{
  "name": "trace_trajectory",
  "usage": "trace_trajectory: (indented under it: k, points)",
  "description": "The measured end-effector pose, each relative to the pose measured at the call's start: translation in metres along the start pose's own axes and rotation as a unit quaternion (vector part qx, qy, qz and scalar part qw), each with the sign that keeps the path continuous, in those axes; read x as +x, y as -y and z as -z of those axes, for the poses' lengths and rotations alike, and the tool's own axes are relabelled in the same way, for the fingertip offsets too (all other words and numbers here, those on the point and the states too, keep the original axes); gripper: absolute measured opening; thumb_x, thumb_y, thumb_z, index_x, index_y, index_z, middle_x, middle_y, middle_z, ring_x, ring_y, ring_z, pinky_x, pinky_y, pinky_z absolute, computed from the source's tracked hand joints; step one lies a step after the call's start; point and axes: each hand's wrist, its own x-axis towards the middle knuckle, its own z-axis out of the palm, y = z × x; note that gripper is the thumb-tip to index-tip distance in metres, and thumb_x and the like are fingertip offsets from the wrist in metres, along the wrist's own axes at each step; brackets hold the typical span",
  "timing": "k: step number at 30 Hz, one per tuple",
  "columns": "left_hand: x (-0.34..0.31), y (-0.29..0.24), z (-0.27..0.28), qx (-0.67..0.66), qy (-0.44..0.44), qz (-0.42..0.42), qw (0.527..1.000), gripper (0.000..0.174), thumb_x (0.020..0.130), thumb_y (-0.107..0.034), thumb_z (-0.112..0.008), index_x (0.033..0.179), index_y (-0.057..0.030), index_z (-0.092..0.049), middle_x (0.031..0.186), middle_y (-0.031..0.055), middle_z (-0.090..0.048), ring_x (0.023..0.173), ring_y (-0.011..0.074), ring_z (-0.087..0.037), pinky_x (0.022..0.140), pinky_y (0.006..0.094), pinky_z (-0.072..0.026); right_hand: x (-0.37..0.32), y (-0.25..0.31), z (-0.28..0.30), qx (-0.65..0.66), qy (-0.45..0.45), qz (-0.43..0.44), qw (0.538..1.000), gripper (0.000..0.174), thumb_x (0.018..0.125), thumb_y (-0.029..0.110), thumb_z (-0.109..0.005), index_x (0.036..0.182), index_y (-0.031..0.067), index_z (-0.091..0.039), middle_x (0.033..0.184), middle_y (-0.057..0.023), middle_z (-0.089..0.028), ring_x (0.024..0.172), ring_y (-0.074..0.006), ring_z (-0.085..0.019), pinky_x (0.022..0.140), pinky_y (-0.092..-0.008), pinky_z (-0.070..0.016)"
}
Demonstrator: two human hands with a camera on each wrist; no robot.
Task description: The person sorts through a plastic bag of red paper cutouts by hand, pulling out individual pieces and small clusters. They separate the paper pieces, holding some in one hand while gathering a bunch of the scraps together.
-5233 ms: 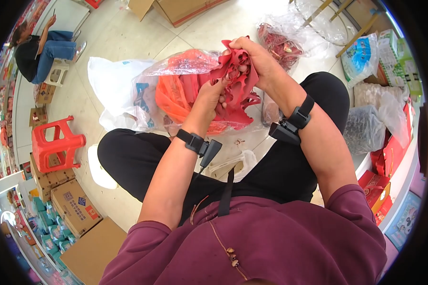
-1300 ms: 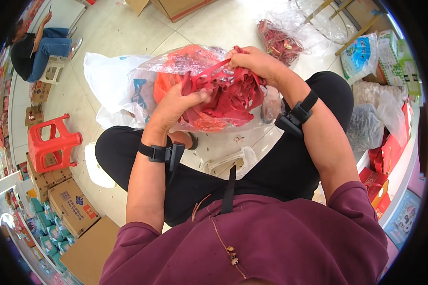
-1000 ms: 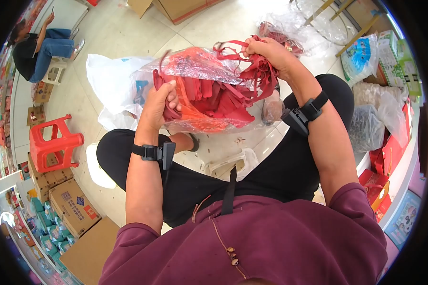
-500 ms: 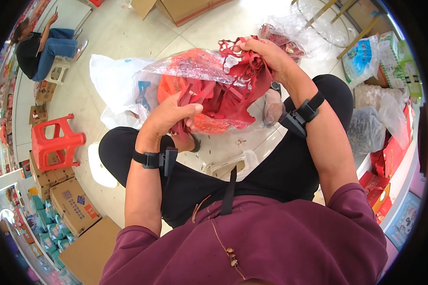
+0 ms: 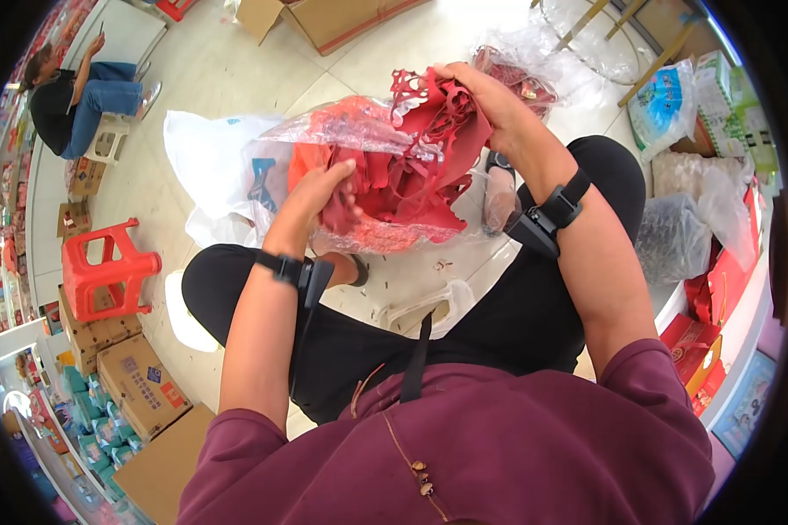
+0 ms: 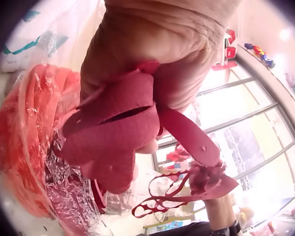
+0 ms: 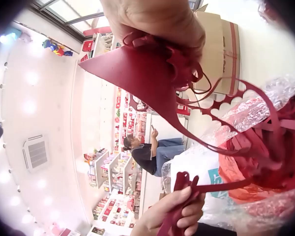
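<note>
Red cut-out sheet scraps bunch under my right hand, which grips them above the bag's right side. In the right wrist view a pointed red piece and looping strips hang from that hand. My left hand holds red strips at the bag's left part; the left wrist view shows flat rounded pieces in its grasp, and the right wrist view shows its fingers curled round them. Between the hands a clear plastic bag with an orange bag inside holds more red scraps.
A white bag lies left of the clear bag. Another bag of red pieces lies beyond my right hand. A red stool and cartons are at left, a seated person at upper left, wrapped packages at right.
Compared with a second ago, my right hand has moved left with its bunch of scraps, and my left hand has shifted right. The strips that it holds hang differently.
</note>
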Motion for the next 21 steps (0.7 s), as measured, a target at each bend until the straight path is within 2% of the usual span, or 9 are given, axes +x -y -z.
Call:
trace_trajectory:
  k: [2,5,7,10,12,15,18,21]
  points:
    - [0.035,0.005,0.001,-0.024,-0.007,-0.039,0.999,0.027,0.096,-0.03,-0.065,0.094,-0.0032,-0.062,0.076,0.0021,-0.061,0.06,0.0131,-0.061,0.055,0.029,-0.0557,-0.005,0.0,-0.007,0.003,-0.03,-0.004,1.0,0.031,0.094,0.034,-0.066,0.105,0.0047,-0.066,0.1,-0.0041,-0.069,0.087,-0.014,-0.066,0.079,-0.0314,-0.0566]
    - [0.076,0.025,0.014,0.088,-0.05,-0.207,0.973,0.033,0.094,-0.025,-0.067,0.113,0.0015,-0.064,0.104,0.0093,-0.069,0.094,0.0172,-0.066,0.082,0.0331,-0.053,-0.008,-0.001,-0.006,0.01,-0.046,-0.011,0.999,0.034,0.094,0.036,-0.066,0.106,0.0039,-0.066,0.1,-0.0037,-0.069,0.089,-0.0138,-0.065,0.081,-0.0326,-0.0563]
    - [0.065,0.017,0.004,0.156,-0.091,-0.218,0.959,0.041,0.092,-0.031,-0.069,0.119,-0.0012,-0.062,0.109,0.0059,-0.068,0.093,0.0144,-0.062,0.076,0.0334,-0.0508,-0.003,-0.005,-0.002,0.005,-0.039,-0.007,0.999,0.039,0.097,0.039,-0.062,0.107,0.0019,-0.065,0.097,-0.0054,-0.069,0.084,-0.0143,-0.066,0.076,-0.0322,-0.0573]
    - [0.073,0.035,0.009,0.19,-0.137,-0.228,0.945,0.049,0.091,-0.031,-0.07,0.126,0.0017,-0.058,0.116,0.0099,-0.067,0.103,0.0172,-0.061,0.085,0.0354,-0.0501,0.001,-0.011,0.001,0.015,-0.031,-0.003,0.999,0.042,0.099,0.041,-0.06,0.108,0.0008,-0.065,0.094,-0.0067,-0.07,0.08,-0.0147,-0.067,0.072,-0.0315,-0.0576]
    - [0.074,0.043,0.007,0.201,-0.197,-0.21,0.936,0.047,0.089,-0.025,-0.071,0.123,0.0061,-0.06,0.115,0.013,-0.068,0.108,0.0201,-0.064,0.093,0.0345,-0.0495,0.004,-0.013,0.003,0.028,-0.026,0.003,0.999,0.044,0.1,0.043,-0.058,0.107,0.0004,-0.065,0.092,-0.0074,-0.07,0.077,-0.0149,-0.067,0.07,-0.0309,-0.0575]
    - [0.055,0.041,0.005,0.261,-0.188,-0.213,0.923,0.044,0.092,-0.028,-0.069,0.118,0.0067,-0.061,0.111,0.0136,-0.069,0.104,0.0194,-0.065,0.091,0.0338,-0.0497,0.007,-0.012,0.003,0.029,-0.031,0.006,0.999,0.046,0.1,0.045,-0.058,0.107,0.0003,-0.065,0.09,-0.0079,-0.071,0.077,-0.0155,-0.068,0.07,-0.0315,-0.0574]
    - [0.009,0.014,-0.006,0.288,-0.085,-0.155,0.941,0.04,0.097,-0.034,-0.063,0.12,-0.0014,-0.063,0.106,0.0041,-0.067,0.1,0.0127,-0.062,0.082,0.0302,-0.0501,0.002,-0.007,0.001,0.026,-0.033,0.007,0.999,0.046,0.1,0.046,-0.058,0.106,0.0004,-0.065,0.09,-0.0085,-0.072,0.076,-0.0161,-0.069,0.071,-0.032,-0.0575]
    - [-0.026,-0.011,-0.025,0.24,-0.079,-0.236,0.938,0.032,0.099,-0.032,-0.061,0.112,-0.0024,-0.066,0.1,0.0023,-0.067,0.097,0.0113,-0.063,0.082,0.0272,-0.0492,0.007,-0.009,0.004,0.012,-0.034,0.02,0.999,0.045,0.1,0.046,-0.058,0.107,0.0016,-0.066,0.091,-0.0086,-0.072,0.077,-0.0164,-0.069,0.071,-0.033,-0.0575]
